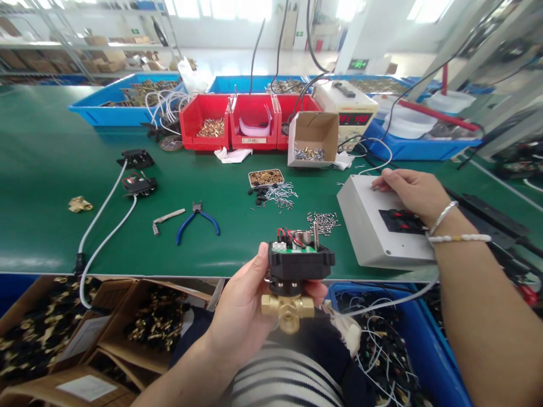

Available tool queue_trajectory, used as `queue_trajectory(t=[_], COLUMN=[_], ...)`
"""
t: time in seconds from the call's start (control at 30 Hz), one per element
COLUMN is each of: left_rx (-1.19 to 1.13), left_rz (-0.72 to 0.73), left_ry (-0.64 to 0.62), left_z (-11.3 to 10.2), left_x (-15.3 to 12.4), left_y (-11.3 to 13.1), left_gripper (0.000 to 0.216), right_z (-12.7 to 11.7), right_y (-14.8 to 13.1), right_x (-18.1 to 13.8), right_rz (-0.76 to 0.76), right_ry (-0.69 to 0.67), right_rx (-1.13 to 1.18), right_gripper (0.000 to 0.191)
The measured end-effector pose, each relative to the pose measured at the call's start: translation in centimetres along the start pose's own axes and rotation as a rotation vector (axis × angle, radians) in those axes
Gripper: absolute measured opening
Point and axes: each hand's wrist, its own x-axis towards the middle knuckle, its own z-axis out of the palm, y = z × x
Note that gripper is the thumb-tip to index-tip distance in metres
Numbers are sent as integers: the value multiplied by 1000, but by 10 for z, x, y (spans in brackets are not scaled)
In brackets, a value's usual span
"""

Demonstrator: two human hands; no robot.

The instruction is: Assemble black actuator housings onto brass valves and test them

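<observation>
My left hand [241,308] is wrapped round a motorized brass valve [291,308], held upright at the table's front edge. Its black actuator housing [301,263] has no cover, so a green circuit board, red wires and a metal motor show on top. A white cable runs from near the valve towards the right. At the right, my right hand [413,192] rests over a grey control box [367,226], thumb and fingertips closed on a small metal switch [375,187] on its top. Beside that hand are black-and-red terminals [401,221] in the box.
Blue-handled pliers [197,219] and two wired black actuator parts [139,184] lie left on the green table. Small pins [322,223] and a tin of brass pieces [266,178] lie mid-table. Red bins [206,142] and a power supply [345,104] stand behind.
</observation>
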Motion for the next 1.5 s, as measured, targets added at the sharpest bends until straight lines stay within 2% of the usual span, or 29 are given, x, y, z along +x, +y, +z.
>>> queue_trajectory(t=[0.2,0.4,0.7,0.83,1.27,1.5], left_rx=[-9,9,-24,-36,-62,-89], left_rz=[-11,-11,-1,26,44,38], left_ry=[26,68,75,60,74,88], left_z=[0,2,5,5,2,2], left_x=[0,-1,2,0,2,0], left_y=[0,0,0,-1,-1,1], left_gripper=[54,56,59,58,59,61], right_z=[0,-2,-4,-4,-1,-2], right_y=[1,14,9,7,-3,-3], right_x=[1,8,4,4,-1,-1], right_rz=[10,16,18,29,84,86], right_ry=[-3,-18,-11,-4,17,22], right_rx=[-20,-47,-66,-66,-80,-67], right_gripper=[32,9,42,45,13,9])
